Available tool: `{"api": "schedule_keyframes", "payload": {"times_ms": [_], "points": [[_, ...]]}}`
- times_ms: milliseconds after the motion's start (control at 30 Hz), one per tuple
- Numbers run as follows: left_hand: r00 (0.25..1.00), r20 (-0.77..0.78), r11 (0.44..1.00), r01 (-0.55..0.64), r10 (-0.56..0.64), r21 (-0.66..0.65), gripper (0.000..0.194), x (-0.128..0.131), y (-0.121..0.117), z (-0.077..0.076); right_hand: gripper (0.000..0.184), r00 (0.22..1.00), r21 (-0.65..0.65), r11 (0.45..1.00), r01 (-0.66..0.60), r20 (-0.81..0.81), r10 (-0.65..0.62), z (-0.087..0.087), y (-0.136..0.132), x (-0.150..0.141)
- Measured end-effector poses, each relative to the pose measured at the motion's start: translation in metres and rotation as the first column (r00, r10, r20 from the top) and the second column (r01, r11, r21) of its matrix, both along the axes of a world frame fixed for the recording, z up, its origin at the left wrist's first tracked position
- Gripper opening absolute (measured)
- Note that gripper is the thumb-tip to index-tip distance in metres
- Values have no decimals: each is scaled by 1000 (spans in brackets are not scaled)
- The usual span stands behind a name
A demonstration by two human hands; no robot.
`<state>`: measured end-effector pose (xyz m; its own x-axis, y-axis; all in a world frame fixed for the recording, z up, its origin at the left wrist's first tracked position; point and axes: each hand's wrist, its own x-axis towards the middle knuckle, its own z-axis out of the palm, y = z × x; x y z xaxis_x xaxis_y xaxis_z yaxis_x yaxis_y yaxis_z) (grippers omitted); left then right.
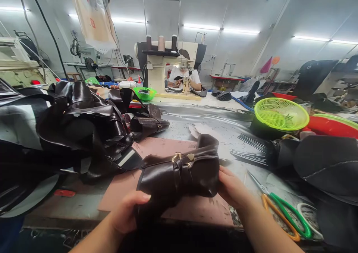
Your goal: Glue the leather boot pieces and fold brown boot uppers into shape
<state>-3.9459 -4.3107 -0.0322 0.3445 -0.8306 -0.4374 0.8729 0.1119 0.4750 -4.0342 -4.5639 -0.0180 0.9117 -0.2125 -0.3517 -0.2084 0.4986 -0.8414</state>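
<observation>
A dark brown leather boot upper (162,178) with a strap and gold-coloured buckle lies on its side in the air, held between both my hands over a pink board (117,193). My left hand (125,210) grips its near left edge, thumb on top and the other fingers hidden behind the leather. At the opposite end, my right hand (232,187) is closed round the rounded part, its fingertips out of sight. Just right of that hand lie scissors with green and orange handles (291,214). More dark brown boot uppers (81,122) are heaped to the left.
Black leather pieces (327,167) are piled at the right below a yellow-green basket (281,113). A small red tool (64,193) lies at the left front. Across the table, a person (183,78) sits behind a sewing machine (156,72); a green basket (144,93) stands beside it.
</observation>
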Motion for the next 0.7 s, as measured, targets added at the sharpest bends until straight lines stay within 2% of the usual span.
{"api": "schedule_keyframes", "payload": {"times_ms": [133,267,400,500,567,633,700], "points": [[993,-118,999,-22,26,38,13,-16,-4,2,28,995,94,991,-96,38,93,-3,-7,-10],[978,-195,996,-65,75,56,19,-26,-4,12,29,982,90,981,-174,89,167,-4,-6,-18],[972,-205,991,-105,119,79,20,-31,-3,33,18,973,-76,978,-194,111,202,-2,-2,-20],[975,-181,987,-105,126,122,23,-32,-2,41,20,968,-267,940,-215,71,241,5,-5,-21],[981,-151,987,-101,119,121,21,-34,-1,41,22,955,-364,889,-278,-2,298,12,-8,-22],[985,-132,991,-97,109,89,20,-36,-1,37,28,948,-406,858,-315,-98,302,16,-8,-24],[987,-124,994,-96,103,60,19,-39,-1,32,29,968,-374,897,-234,-176,179,17,-4,-24]]}}
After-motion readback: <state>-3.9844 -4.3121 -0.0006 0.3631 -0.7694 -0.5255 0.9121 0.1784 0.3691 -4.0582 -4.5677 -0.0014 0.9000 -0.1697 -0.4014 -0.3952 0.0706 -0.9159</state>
